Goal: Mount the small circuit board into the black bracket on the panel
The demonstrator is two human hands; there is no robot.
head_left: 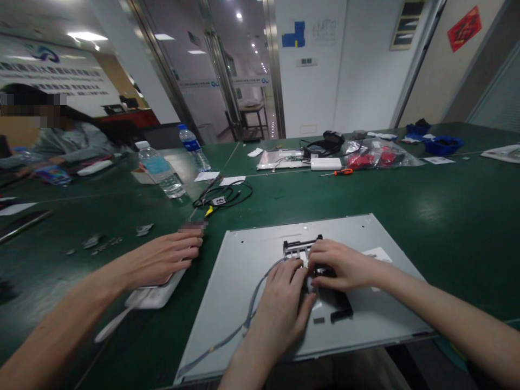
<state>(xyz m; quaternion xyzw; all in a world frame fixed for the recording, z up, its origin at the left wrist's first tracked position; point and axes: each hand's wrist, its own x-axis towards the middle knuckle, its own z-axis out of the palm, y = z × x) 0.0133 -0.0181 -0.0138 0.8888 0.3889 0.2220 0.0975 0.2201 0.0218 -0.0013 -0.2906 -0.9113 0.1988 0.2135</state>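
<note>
A flat white panel [239,281] lies on the green table, with a black-and-silver bracket [341,303] at its middle. My left hand [282,295] rests on the bracket's left side, fingers bent over it and thumb apart. From the right, my right hand [337,265] curls its fingers and thumb around the bracket's upper part. The fingertips of both hands nearly meet, and what lies between them is partly hidden. A grey cable [254,303] runs from the bracket past my left wrist to the panel's lower left. A white label [378,254] lies partly behind my right wrist.
Another person's hand [168,257] rests on a phone-like slab [162,295] left of the panel. Beyond are a black cable [233,195], two water bottles [160,170], an orange-handled screwdriver [343,172], bagged red parts [377,154] and blue bins [442,145]. A person [69,135] sits far left.
</note>
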